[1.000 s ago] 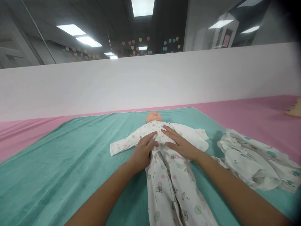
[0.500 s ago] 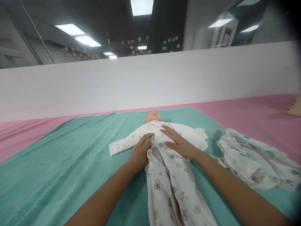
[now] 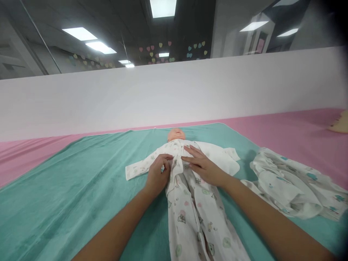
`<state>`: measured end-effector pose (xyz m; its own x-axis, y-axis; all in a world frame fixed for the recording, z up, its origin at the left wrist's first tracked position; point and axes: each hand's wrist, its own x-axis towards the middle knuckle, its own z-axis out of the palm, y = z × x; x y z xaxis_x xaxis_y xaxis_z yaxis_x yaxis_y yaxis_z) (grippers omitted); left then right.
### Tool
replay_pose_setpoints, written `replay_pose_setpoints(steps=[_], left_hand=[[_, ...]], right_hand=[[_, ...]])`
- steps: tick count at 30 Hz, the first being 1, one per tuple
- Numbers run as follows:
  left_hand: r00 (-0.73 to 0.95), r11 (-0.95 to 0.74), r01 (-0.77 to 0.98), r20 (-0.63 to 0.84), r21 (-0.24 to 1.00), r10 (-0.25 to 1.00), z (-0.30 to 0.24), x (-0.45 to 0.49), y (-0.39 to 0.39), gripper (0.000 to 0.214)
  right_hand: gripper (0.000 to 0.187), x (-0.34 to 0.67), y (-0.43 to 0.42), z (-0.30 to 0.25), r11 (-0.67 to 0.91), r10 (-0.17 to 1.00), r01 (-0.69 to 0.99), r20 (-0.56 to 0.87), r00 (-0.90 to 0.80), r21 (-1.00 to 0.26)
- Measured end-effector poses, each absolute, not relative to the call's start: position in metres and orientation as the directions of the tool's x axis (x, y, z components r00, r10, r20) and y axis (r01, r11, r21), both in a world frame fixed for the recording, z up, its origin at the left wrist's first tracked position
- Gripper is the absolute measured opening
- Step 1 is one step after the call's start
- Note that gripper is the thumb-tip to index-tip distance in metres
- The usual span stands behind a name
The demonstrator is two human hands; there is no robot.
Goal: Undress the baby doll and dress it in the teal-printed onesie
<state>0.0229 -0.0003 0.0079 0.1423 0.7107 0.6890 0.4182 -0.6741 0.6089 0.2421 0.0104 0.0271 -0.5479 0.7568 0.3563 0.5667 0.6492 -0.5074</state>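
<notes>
Right hand [image 3: 203,168] is spread on the printed garment [image 3: 179,208], fingers extended; left hand [image 3: 157,175] is curled at its chest, but whether cloth is pinched cannot be told. Fabric should be steadied lightly and aligned without stretching. The garment is laid on the teal sheet [image 3: 81,188], the doll's head [image 3: 176,134] at its far end.

The printed outfit [image 3: 181,203] runs off the bottom edge, its front partly covered by the right hand [image 3: 205,167], whether the left hand [image 3: 157,176] pinches fabric is unclear, and a beige object [image 3: 340,125] gets cropped at right.
</notes>
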Motion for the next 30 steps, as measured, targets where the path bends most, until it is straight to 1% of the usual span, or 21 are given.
replay_pose_setpoints(steps=[3, 5, 8, 10, 13, 17, 19, 21, 24, 27, 30], left_hand=[[0.115, -0.622, 0.399, 0.637, 0.673, 0.762, 0.011, 0.024, -0.003, 0.013], [0.155, -0.606, 0.389, 0.6, 0.693, 0.785, 0.016, 0.026, -0.006, 0.007], [0.275, -0.608, 0.444, 0.545, 0.658, 0.792, 0.022, 0.029, -0.01, 0.01], [0.299, -0.59, 0.498, 0.513, 0.635, 0.804, 0.024, 0.031, -0.012, 0.012], [0.266, -0.547, 0.562, 0.491, 0.62, 0.83, 0.025, 0.036, -0.015, 0.02], [0.221, -0.509, 0.593, 0.482, 0.624, 0.848, 0.025, 0.04, -0.016, 0.02], [0.186, -0.497, 0.554, 0.483, 0.668, 0.856, 0.025, 0.038, -0.016, 0.021], [0.123, -0.474, 0.478, 0.479, 0.739, 0.869, 0.026, 0.035, -0.015, 0.022], [0.041, -0.41, 0.384, 0.429, 0.827, 0.903, 0.026, 0.027, -0.01, 0.024], [0.051, -0.38, 0.347, 0.387, 0.858, 0.921, 0.026, 0.025, -0.006, 0.024], [0.076, -0.382, 0.35, 0.381, 0.855, 0.921, 0.025, 0.028, -0.005, 0.019]], right_hand=[[0.047, 0.236, 0.003, 0.032, 0.691, 0.723, 0.608, 0.354, -0.593, -0.392], [0.053, 0.231, -0.002, 0.034, 0.696, 0.718, 0.642, 0.354, -0.6, -0.323], [0.056, 0.225, -0.009, 0.036, 0.683, 0.723, 0.687, 0.364, -0.587, -0.249], [0.057, 0.222, -0.011, 0.036, 0.682, 0.72, 0.698, 0.363, -0.591, -0.217], [0.054, 0.221, -0.012, 0.036, 0.684, 0.717, 0.702, 0.358, -0.598, -0.197], [0.05, 0.222, -0.012, 0.036, 0.681, 0.715, 0.707, 0.376, -0.589, -0.188], [0.05, 0.223, -0.012, 0.036, 0.682, 0.713, 0.705, 0.39, -0.583, -0.193], [0.05, 0.223, -0.012, 0.035, 0.681, 0.713, 0.703, 0.402, -0.574, -0.204], [0.05, 0.224, -0.011, 0.034, 0.68, 0.715, 0.699, 0.409, -0.567, -0.22], [0.05, 0.224, -0.01, 0.035, 0.684, 0.712, 0.693, 0.412, -0.569, -0.225], [0.05, 0.224, -0.011, 0.036, 0.688, 0.708, 0.689, 0.418, -0.57, -0.227]])
